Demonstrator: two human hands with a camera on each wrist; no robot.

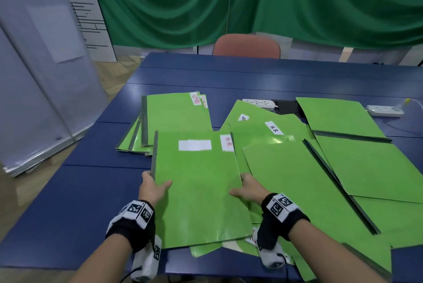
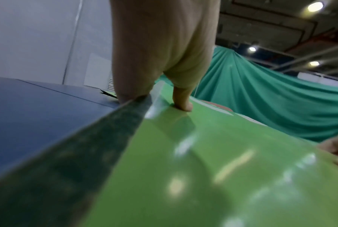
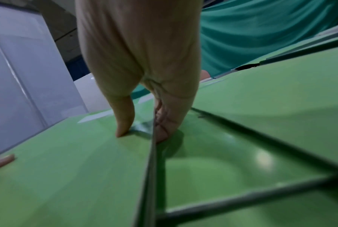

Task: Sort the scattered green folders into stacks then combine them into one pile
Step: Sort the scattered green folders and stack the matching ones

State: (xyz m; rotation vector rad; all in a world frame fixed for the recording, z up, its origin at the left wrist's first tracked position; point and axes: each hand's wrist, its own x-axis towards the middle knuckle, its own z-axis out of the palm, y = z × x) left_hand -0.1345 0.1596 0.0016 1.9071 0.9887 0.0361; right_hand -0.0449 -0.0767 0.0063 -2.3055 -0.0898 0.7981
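A fanned stack of folders (image 1: 160,131) lies toward the table's (image 1: 68,214) left edge. At the near edge, the left hand (image 1: 152,187) and right hand (image 1: 248,188) pinch the held folder's (image 1: 199,191) sides, thumbs on top. Scattered folders (image 1: 343,168) spread toward the right edge.

"ADMIN" label (image 1: 195,98) on far-left stack's top folder (image 1: 178,117); "H.R" label (image 1: 274,128) on a folder at one o'clock (image 1: 270,128).

Green curtain (image 1: 251,1), pink chair (image 1: 246,45), blue table (image 1: 68,202), wood floor (image 1: 109,72)
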